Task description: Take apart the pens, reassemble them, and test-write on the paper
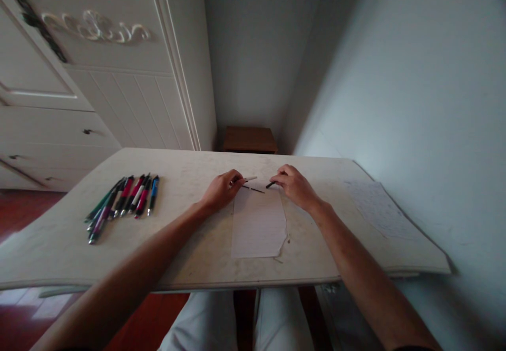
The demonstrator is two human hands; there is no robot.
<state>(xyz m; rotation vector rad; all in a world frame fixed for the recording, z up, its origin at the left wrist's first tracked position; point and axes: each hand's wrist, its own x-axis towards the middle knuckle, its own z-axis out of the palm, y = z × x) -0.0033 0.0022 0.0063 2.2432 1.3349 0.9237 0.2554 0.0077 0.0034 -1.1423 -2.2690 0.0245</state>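
My left hand (pixel 226 188) is closed on a thin, light-coloured pen part (pixel 250 178) whose end sticks out to the right. Just below it, a slim dark stick like a pen refill (pixel 255 189) lies across the top of a sheet of white paper (pixel 259 230). My right hand (pixel 294 184) pinches a short black pen piece (pixel 270 185), its tip pointing down and left. Between the two hands there is a small gap above the paper. The paper's right edge is torn.
Several pens (pixel 130 195) with coloured grips lie grouped on the left of the white table (pixel 190 261). A written-on sheet (pixel 383 208) lies at the right, near the wall. A white cabinet (pixel 138 108) stands beyond the left side, and a brown wooden stand (pixel 250 139) sits behind the table.
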